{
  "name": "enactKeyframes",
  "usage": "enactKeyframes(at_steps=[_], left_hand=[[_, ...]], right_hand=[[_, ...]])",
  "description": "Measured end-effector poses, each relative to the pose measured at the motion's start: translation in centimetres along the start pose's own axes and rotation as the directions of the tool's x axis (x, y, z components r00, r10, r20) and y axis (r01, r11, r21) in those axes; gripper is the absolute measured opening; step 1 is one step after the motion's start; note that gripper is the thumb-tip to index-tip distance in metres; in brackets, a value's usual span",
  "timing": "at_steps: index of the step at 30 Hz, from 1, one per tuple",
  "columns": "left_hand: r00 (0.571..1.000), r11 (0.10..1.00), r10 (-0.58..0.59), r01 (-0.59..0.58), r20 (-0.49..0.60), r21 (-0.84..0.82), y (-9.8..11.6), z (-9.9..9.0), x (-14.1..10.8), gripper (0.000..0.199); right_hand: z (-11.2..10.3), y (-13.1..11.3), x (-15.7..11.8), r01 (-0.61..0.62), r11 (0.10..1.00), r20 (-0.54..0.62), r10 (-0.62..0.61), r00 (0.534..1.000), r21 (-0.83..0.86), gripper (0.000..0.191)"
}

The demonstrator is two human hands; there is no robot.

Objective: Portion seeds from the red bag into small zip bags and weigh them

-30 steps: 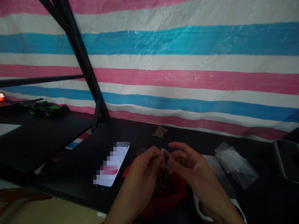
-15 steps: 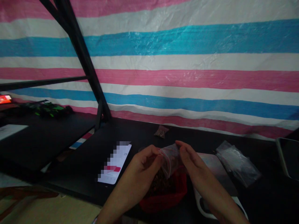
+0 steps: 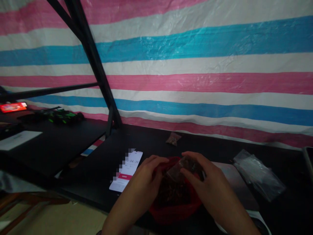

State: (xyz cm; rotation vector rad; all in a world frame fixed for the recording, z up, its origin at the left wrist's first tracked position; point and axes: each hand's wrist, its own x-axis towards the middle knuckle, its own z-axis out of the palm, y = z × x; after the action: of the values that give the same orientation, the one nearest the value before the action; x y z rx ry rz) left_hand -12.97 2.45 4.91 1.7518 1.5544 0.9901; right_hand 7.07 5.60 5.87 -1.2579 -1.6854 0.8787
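A red plastic basket (image 3: 176,212) holds a heap of small dark brown loose pieces (image 3: 174,192). My right hand (image 3: 205,173) pinches a small clear zip bag (image 3: 176,171) between thumb and fingers, tilted above the heap. At the basket's left side, my left hand (image 3: 150,176) curves over the rim, thumb and fingers apart; its fingertips are partly hidden in shadow. Behind the basket lies a small filled zip bag (image 3: 173,138) with brownish contents. Beneath my right forearm is a flat scale-like device (image 3: 241,186) with a metallic plate, partly covered.
A phone (image 3: 127,173) showing a timer lies left of the basket. Several clear empty bags (image 3: 259,174) are stacked at right. A black metal frame (image 3: 97,71) rises at the left. Green-black model cars (image 3: 63,116) sit on the far-left table. A striped sheet (image 3: 195,81) hangs behind.
My left hand has let go of the zip bag and moved to the basket's left side. The bag is now in my right hand alone, lower and tilted. The view has shifted slightly left.
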Motion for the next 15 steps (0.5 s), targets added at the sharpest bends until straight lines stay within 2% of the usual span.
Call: enactKeyframes(at_steps=[6,9,12,15], left_hand=[[0.986,0.978,-0.022,0.055,0.163,-0.201,1.5,0.4,-0.2,0.033],[0.988,0.969,-0.002,0.041,0.156,-0.244,1.6,0.3,0.1,0.032],[0.992,0.965,-0.017,0.049,0.127,-0.258,1.3,0.0,0.3,0.033],[0.992,0.965,-0.026,0.058,0.125,-0.254,1.1,-0.2,0.2,0.033]], right_hand=[[0.6,-0.1,-0.4,0.041,0.998,0.045,-0.039,0.998,-0.040,0.040],[0.6,-0.3,-0.6,0.034,0.999,0.068,-0.032,0.997,-0.024,0.046],[0.4,-0.6,-0.7,0.016,1.000,0.085,-0.016,0.996,0.000,0.043],[0.3,-0.9,-0.6,0.039,0.999,0.028,-0.040,0.999,0.024,0.035]])
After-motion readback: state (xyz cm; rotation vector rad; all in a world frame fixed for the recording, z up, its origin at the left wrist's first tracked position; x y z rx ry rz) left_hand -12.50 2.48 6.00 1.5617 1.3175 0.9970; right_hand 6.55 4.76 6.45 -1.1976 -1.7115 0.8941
